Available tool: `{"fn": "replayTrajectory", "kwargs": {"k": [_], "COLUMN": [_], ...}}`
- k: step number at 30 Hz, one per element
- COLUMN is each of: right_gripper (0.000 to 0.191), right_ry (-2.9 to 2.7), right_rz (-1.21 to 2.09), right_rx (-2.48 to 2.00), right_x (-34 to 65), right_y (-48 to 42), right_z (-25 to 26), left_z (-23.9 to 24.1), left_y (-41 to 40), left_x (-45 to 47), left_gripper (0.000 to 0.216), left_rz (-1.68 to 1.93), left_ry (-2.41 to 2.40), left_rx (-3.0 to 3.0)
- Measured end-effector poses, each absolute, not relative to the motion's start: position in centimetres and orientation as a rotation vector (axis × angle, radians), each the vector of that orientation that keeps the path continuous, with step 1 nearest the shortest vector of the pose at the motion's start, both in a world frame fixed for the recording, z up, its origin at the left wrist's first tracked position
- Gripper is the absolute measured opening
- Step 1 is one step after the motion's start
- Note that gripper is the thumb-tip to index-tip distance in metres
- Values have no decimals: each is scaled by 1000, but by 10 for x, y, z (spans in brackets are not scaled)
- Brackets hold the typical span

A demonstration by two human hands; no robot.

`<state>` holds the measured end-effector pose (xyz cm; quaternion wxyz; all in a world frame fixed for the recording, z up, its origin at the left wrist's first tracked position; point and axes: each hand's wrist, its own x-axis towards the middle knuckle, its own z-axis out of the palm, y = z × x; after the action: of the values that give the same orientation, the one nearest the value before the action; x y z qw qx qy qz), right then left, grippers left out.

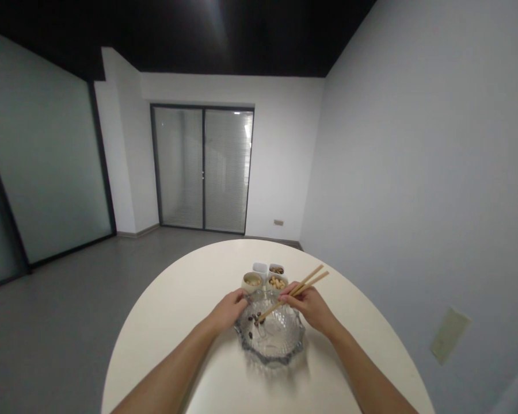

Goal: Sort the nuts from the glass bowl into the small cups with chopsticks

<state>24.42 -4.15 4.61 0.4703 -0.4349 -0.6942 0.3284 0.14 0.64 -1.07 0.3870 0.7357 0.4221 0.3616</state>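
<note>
Looking down at a round white table (176, 310), we see both of our bare arms reaching in toward a clear glass bowl (271, 339) with a scalloped rim, which sits near the table's middle, just in front of us. Our right hand (309, 306) is closed around a pair of wooden chopsticks (294, 291), fingers pinching them near the middle; their tips slant down to the left into the bowl, close to a few small dark pieces (254, 319) lying on its left side. Our left hand (229, 309) rests against the bowl's left rim, fingers curled on the glass edge. Just beyond the bowl stands a cluster of four small white cups (265, 277); three hold nuts or seeds, though which kind we cannot tell.
</note>
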Motion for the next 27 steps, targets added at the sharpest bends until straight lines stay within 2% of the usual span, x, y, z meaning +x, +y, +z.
{"fn": "replayTrajectory", "kwargs": {"k": [27], "right_gripper": [26], "right_ry": [-1807], "right_rz": [799], "right_rx": [-1036], "right_x": [236], "right_y": [-47], "right_z": [46], "left_z": [-10], "left_y": [7], "left_x": [1], "left_gripper": [28], "left_rz": [930], "left_ry": [1027], "left_rx": [1889]}}
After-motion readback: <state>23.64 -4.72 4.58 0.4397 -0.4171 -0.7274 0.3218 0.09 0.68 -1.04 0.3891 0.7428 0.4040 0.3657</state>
